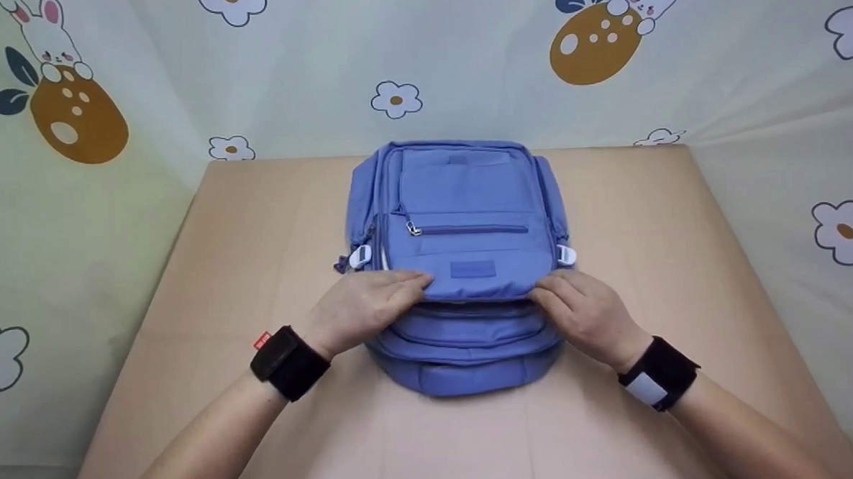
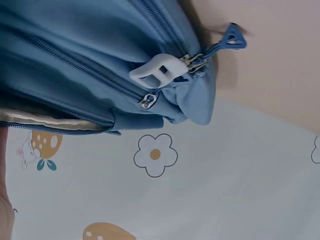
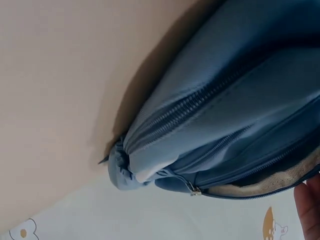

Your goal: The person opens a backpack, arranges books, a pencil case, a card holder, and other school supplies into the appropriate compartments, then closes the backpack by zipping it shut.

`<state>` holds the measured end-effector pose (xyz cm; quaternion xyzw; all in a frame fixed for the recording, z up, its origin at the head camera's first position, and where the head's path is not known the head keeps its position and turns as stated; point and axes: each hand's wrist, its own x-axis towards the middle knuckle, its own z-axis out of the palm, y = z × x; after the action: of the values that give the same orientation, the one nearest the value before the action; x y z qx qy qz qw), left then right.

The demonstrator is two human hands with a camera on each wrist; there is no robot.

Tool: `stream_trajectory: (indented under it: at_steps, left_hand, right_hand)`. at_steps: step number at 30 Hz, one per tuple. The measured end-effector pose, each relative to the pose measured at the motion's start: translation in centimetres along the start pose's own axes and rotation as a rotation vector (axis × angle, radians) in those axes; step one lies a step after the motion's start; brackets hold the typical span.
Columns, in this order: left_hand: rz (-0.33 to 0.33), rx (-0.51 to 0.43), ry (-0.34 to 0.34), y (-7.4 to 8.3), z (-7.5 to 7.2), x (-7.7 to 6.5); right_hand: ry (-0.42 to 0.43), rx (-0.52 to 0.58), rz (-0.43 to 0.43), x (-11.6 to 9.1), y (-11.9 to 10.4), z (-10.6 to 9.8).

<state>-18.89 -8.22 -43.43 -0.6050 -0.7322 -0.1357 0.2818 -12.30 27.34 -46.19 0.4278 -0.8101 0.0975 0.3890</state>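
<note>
A blue backpack lies front side up, its top toward the back of the table. My left hand pinches the lower left edge of its front panel. At the lower right, my right hand pinches the same edge, and the panel is raised between them. Below it, the unzipped front pocket gapes and shows a beige lining. A zipper pull hangs at the left end of the panel's zipper. White buckles sit on both sides of the bag, one with a blue triangular tag.
The backpack rests on a tan tabletop. White cloth printed with flowers and rabbits hangs behind the table and along both sides. Each wrist wears a black band.
</note>
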Motion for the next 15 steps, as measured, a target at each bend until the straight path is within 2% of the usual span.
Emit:
stream_trajectory:
  at_steps: [8, 12, 15]
  left_hand:
    - [0.101, 0.093, -0.086, 0.13, 0.31, -0.48]
    - [0.1, 0.105, -0.14, 0.28, 0.35, -0.36]
    - [0.072, 0.099, -0.182, 0.44, 0.42, -0.17]
  right_hand:
    - [-0.036, -0.016, -0.031, -0.81, -0.25, 0.51]
    - [-0.051, 0.011, -0.016, -1.01, -0.23, 0.7]
    - [-0.052, 0.061, 0.02, -0.93, -0.24, 0.68]
